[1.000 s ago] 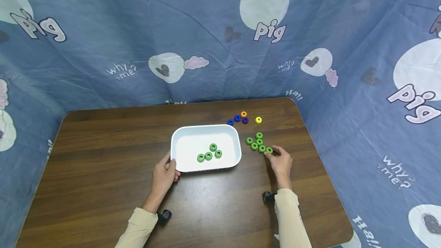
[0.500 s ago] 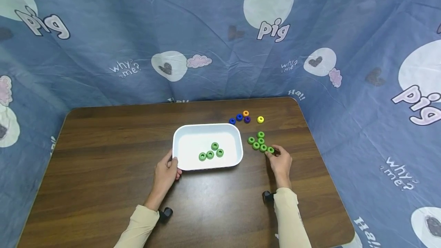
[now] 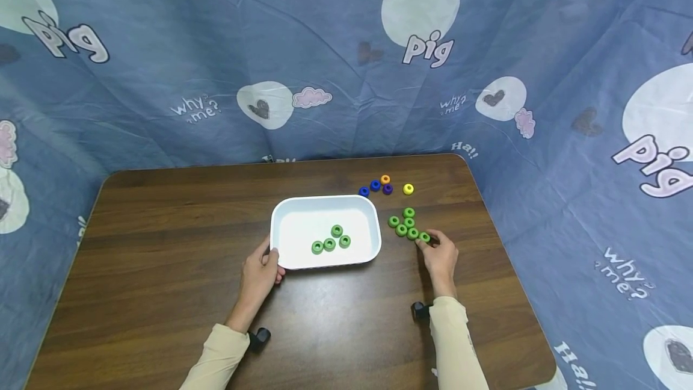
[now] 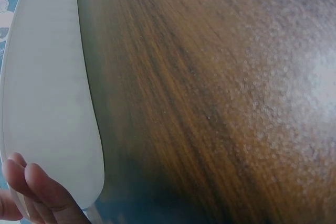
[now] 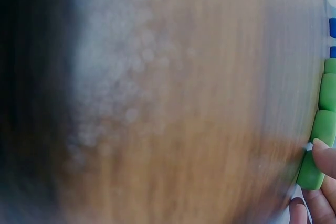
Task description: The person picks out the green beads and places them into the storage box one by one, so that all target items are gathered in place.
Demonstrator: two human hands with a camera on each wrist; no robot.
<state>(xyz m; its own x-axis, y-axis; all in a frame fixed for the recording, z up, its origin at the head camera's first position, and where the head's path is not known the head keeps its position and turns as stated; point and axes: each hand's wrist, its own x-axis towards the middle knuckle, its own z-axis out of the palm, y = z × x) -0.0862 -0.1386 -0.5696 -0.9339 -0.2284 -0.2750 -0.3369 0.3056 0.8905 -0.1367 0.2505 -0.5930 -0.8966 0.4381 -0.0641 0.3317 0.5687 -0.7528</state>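
My left hand (image 3: 258, 271) grips the white tray (image 3: 295, 204) at its near left corner, the thumb at the rim and the other fingers against the outside wall, as the left wrist view shows. Inside the tray lie several green ring-shaped beads (image 3: 329, 244). To the tray's right, my right hand (image 3: 441, 257) pinches the nearest green ring-shaped bead (image 3: 425, 238) between thumb and finger. This bead sits at the end of a group of several green beads (image 3: 409, 222) on the table. In the right wrist view, the pinched bead (image 5: 311, 171) stands beside a row of others.
Behind the tray's right corner are blue beads (image 3: 375, 185), a dark purple bead (image 3: 387, 189) and an orange bead (image 3: 385, 179). A yellow bead (image 3: 408, 189) lies apart to their right. The brown wooden table (image 3: 178, 227) meets a blue printed curtain (image 3: 325, 41) at its back.
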